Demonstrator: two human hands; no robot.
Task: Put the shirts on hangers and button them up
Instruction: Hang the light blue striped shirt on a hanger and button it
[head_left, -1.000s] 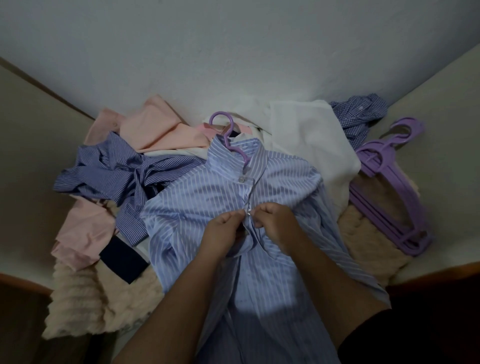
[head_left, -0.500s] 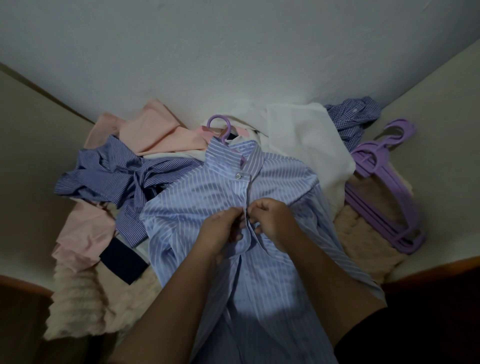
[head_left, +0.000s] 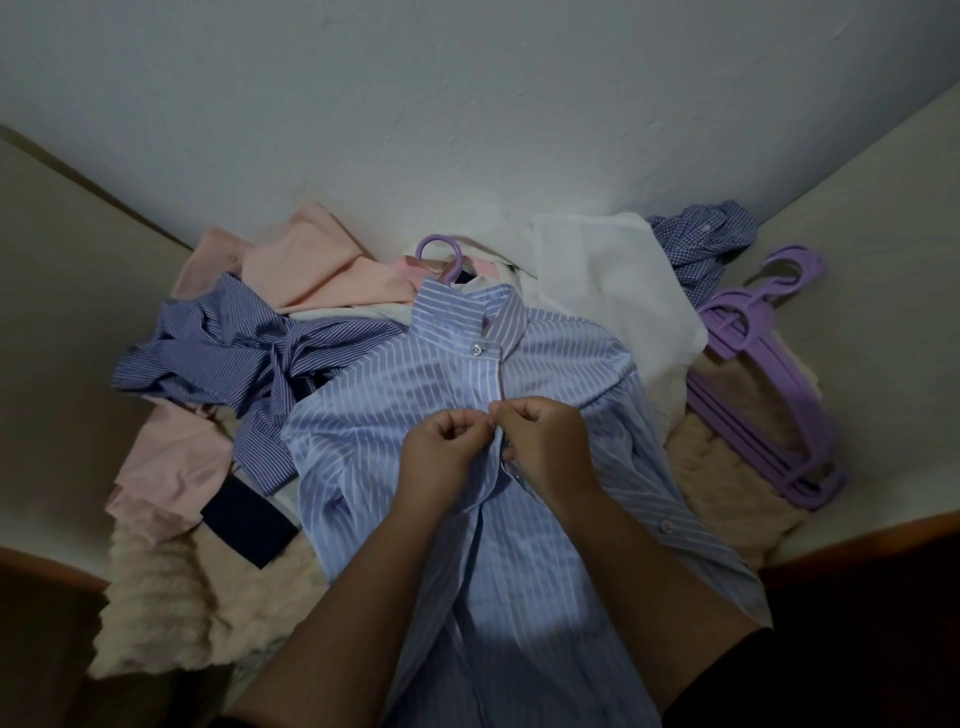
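A light blue striped shirt (head_left: 395, 415) lies front up on the pile, on a purple hanger whose hook (head_left: 439, 254) sticks out above the collar. The collar button (head_left: 476, 349) is fastened. My left hand (head_left: 447, 449) pinches the left placket edge. Just beside it, my right hand (head_left: 545, 441) pinches the right edge, the fingertips of both meeting at the shirt's chest. Below the hands the front hangs apart, and a loose button (head_left: 665, 527) shows on the right flap.
A dark blue striped shirt (head_left: 218, 348), pink shirts (head_left: 311, 270), a white shirt (head_left: 608, 280) and a checked shirt (head_left: 701, 244) lie heaped behind. Several spare purple hangers (head_left: 763, 384) lie at the right. A beige fluffy blanket (head_left: 171, 603) covers the surface; the wall (head_left: 467, 104) stands behind.
The collar button is now closed and the hanger neck is hidden under the collar. Both hands have stayed together at the chest, working the placket edges.
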